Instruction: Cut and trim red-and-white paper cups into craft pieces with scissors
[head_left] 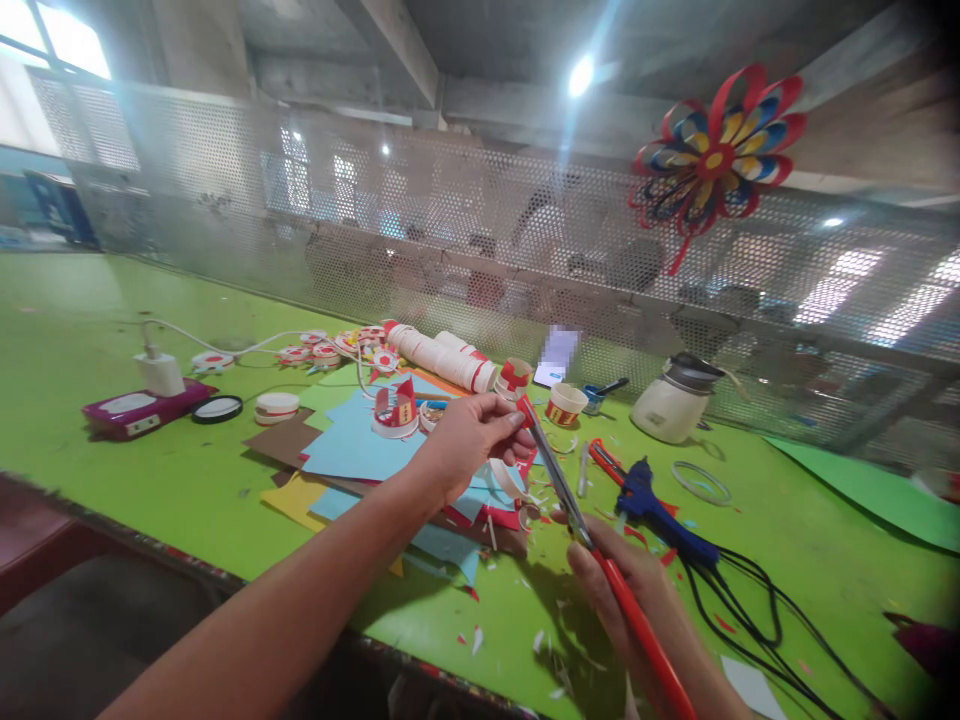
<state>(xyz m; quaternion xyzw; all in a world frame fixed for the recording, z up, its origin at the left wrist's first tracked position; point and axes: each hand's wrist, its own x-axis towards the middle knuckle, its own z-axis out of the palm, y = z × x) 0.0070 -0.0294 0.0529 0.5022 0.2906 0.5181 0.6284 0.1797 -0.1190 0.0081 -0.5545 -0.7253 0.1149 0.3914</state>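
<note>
Left grip (476, 440): small red piece (527, 411) pinched at fingertips, beside blade tips of scissors (621, 585). Right grip (655, 582): closed around the red handles; blades slant toward left grip, above worktop (67, 350).

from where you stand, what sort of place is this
Probably a craft workshop: the green table bears coloured paper sheets and a blue glue gun, with a flower-shaped decoration against the perforated screen.
</note>
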